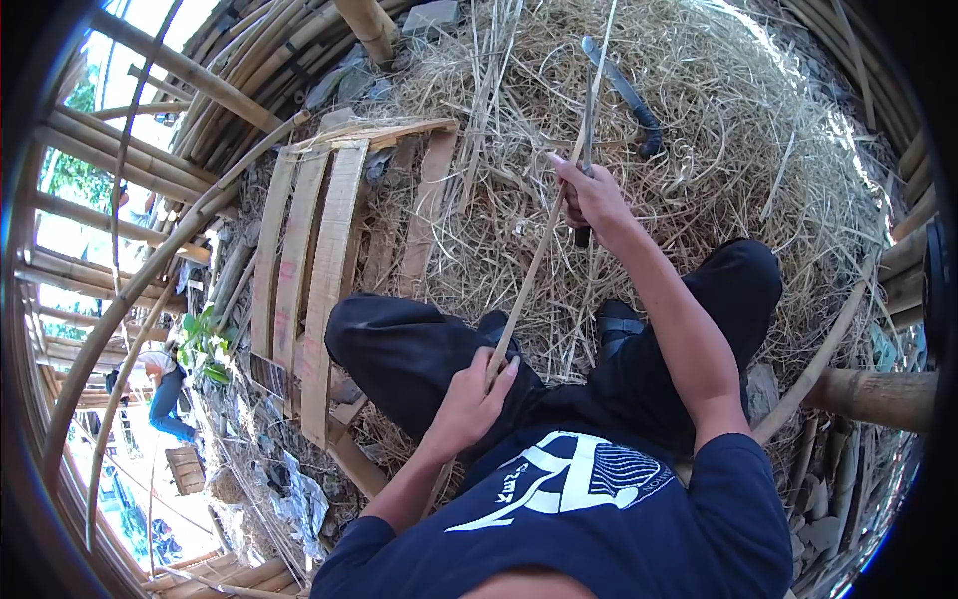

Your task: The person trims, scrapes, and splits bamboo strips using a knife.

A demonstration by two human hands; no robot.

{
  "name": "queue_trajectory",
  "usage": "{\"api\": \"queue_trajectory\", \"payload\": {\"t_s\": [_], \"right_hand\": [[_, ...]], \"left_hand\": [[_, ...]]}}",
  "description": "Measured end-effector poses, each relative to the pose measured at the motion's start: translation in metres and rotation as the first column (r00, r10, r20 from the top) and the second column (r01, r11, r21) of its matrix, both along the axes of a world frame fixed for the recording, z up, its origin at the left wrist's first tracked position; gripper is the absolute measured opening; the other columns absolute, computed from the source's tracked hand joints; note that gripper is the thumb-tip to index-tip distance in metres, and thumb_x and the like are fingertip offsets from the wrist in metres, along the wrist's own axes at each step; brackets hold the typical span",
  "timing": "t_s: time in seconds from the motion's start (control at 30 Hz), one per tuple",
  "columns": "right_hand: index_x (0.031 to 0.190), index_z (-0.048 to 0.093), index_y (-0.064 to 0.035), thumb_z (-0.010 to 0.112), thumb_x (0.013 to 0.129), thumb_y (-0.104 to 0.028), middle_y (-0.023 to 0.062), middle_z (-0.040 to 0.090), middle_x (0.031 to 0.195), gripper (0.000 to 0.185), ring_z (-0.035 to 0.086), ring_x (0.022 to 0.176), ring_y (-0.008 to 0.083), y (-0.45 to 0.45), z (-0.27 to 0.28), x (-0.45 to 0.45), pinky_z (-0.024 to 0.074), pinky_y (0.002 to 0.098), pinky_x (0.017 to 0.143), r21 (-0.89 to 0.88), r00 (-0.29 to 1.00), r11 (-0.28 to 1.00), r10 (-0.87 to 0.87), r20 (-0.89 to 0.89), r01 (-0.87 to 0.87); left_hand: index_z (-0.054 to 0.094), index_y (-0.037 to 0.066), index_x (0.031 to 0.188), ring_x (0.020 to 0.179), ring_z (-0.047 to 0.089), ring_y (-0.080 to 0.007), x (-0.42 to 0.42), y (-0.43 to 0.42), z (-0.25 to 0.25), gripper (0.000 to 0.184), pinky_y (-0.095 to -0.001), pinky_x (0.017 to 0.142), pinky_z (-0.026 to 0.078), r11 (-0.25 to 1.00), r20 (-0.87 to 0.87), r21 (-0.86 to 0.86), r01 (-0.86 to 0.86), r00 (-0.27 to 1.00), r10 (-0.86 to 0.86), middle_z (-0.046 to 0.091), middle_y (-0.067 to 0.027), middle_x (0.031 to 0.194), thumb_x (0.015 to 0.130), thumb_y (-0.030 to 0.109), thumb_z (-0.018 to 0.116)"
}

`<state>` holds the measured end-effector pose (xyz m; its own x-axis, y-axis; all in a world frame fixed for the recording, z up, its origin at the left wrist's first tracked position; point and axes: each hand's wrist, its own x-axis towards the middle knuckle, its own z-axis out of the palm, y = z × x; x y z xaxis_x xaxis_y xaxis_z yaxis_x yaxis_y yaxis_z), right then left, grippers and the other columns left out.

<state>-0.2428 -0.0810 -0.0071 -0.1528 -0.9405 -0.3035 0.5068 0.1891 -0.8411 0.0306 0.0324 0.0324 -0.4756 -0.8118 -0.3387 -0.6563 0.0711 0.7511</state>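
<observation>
A long, thin bamboo strip (531, 268) runs from my lap up and away over the shavings. My left hand (467, 407) is closed around its near end, beside my left knee. Farther out, my right hand (602, 208) is wrapped around a knife (587, 130), its blade pointing away from me and its dark handle end showing below the fist. The strip passes right beside the blade, and my right thumb lies close to it; whether the blade touches the strip I cannot tell. A second knife (624, 92) with a curved black handle lies on the shavings beyond my right hand.
Bamboo shavings (718, 120) cover the ground around my feet. A slatted wooden pallet (334, 270) lies to my left. Bamboo poles (150, 150) form a frame at the left, with a person (168, 394) beyond it. A thick bamboo pole (873, 397) juts in at right.
</observation>
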Motion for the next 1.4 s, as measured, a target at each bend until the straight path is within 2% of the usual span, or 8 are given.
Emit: {"api": "queue_trajectory", "payload": {"t_s": [0.17, 0.23, 0.43, 0.57, 0.7, 0.83, 1.13, 1.4], "right_hand": [[0.068, 0.047, -0.0112, 0.061, 0.092, -0.035, -0.0072, 0.034, 0.050, 0.036, 0.029, 0.038, 0.0054, 0.002, 0.010, 0.011, 0.0217, 0.0257, 0.037, 0.004, 0.996, 1.000, 0.031, -0.083, -0.031], [0.068, 0.047, -0.0108, 0.061, 0.092, -0.036, -0.0071, 0.036, 0.050, 0.038, 0.030, 0.038, 0.0054, 0.003, 0.015, 0.017, 0.0223, 0.0252, 0.037, -0.007, 0.993, 0.999, 0.040, -0.113, -0.041], [0.076, 0.059, -0.0045, 0.056, 0.093, -0.046, -0.0018, 0.043, 0.051, 0.045, 0.040, 0.041, 0.0085, 0.007, 0.021, 0.018, 0.0303, 0.0292, 0.041, 0.048, 0.951, 0.992, 0.126, -0.283, -0.118], [0.082, 0.061, 0.0014, 0.054, 0.094, -0.045, 0.0101, 0.054, 0.058, 0.049, 0.055, 0.057, 0.0225, 0.017, 0.030, 0.003, 0.0409, 0.0394, 0.055, 0.072, 0.606, 0.997, 0.042, -0.795, 0.026], [0.076, 0.067, 0.0011, 0.061, 0.086, -0.041, 0.0199, 0.065, 0.071, 0.044, 0.065, 0.070, 0.0360, 0.031, 0.015, 0.002, 0.0508, 0.0429, 0.067, 0.126, 0.237, 0.990, 0.139, -0.962, -0.067], [0.075, 0.068, 0.0029, 0.062, 0.075, -0.025, 0.0238, 0.066, 0.076, 0.029, 0.066, 0.075, 0.0389, 0.033, -0.013, 0.025, 0.0540, 0.0454, 0.073, 0.259, 0.094, 0.949, 0.278, -0.956, -0.179], [0.069, 0.065, 0.0046, 0.064, 0.070, -0.019, 0.0268, 0.064, 0.074, 0.024, 0.066, 0.076, 0.0421, 0.024, -0.045, 0.032, 0.0543, 0.0476, 0.071, 0.264, 0.154, 0.948, 0.291, -0.944, -0.177], [0.069, 0.067, 0.0019, 0.065, 0.068, -0.020, 0.0228, 0.066, 0.074, 0.022, 0.066, 0.073, 0.0395, 0.001, -0.059, 0.016, 0.0549, 0.0445, 0.070, 0.284, 0.074, 0.949, 0.296, -0.952, -0.137]], "left_hand": [[0.047, -0.004, 0.121, 0.073, 0.063, -0.0182, -0.023, -0.030, 0.004, 0.043, -0.0273, 0.070, 0.049, 0.995, -0.101, -0.089, -0.034, 0.995, 0.024, 0.063, -0.0154, 0.086, 0.093, 0.026, 0.059], [0.044, -0.005, 0.126, 0.074, 0.062, -0.0141, -0.037, -0.047, 0.005, 0.051, -0.0271, 0.070, 0.050, 0.994, -0.196, 0.103, -0.043, 0.979, 0.063, 0.061, -0.0124, 0.089, 0.092, 0.028, 0.062], [0.054, 0.005, 0.088, 0.044, 0.038, -0.0009, -0.058, -0.078, -0.021, 0.029, -0.0198, 0.038, 0.028, 0.914, -0.342, 0.404, 0.041, 0.933, 0.109, 0.041, 0.0051, 0.055, 0.099, 0.032, 0.050], [0.055, -0.001, 0.083, 0.052, 0.047, -0.0132, -0.067, -0.086, -0.017, 0.034, -0.0334, 0.050, 0.038, 0.994, -0.155, 0.018, -0.104, 0.982, 0.105, 0.050, -0.0049, 0.057, 0.098, 0.029, 0.050], [0.057, -0.003, 0.085, 0.053, 0.054, -0.0238, -0.075, -0.095, -0.016, 0.035, -0.0378, 0.054, 0.041, 0.985, -0.017, -0.134, -0.106, 0.994, 0.104, 0.054, -0.0138, 0.060, 0.097, 0.030, 0.050], [0.058, -0.004, 0.086, 0.058, 0.058, -0.0320, -0.083, -0.094, -0.009, 0.035, -0.0411, 0.057, 0.043, 0.991, 0.047, -0.125, -0.047, 0.997, 0.053, 0.058, -0.0188, 0.063, 0.096, 0.028, 0.051], [0.057, -0.008, 0.087, 0.071, 0.062, -0.0473, -0.072, -0.089, -0.037, 0.034, -0.0546, 0.064, 0.049, 0.954, 0.169, -0.298, 0.029, 0.985, 0.023, 0.060, -0.0314, 0.070, 0.096, 0.024, 0.048], [0.054, -0.005, 0.088, 0.068, 0.059, -0.0464, -0.053, -0.072, -0.041, 0.029, -0.0535, 0.060, 0.044, 0.951, 0.237, -0.309, 0.018, 0.970, 0.058, 0.058, -0.0288, 0.069, 0.097, 0.022, 0.047]]}}
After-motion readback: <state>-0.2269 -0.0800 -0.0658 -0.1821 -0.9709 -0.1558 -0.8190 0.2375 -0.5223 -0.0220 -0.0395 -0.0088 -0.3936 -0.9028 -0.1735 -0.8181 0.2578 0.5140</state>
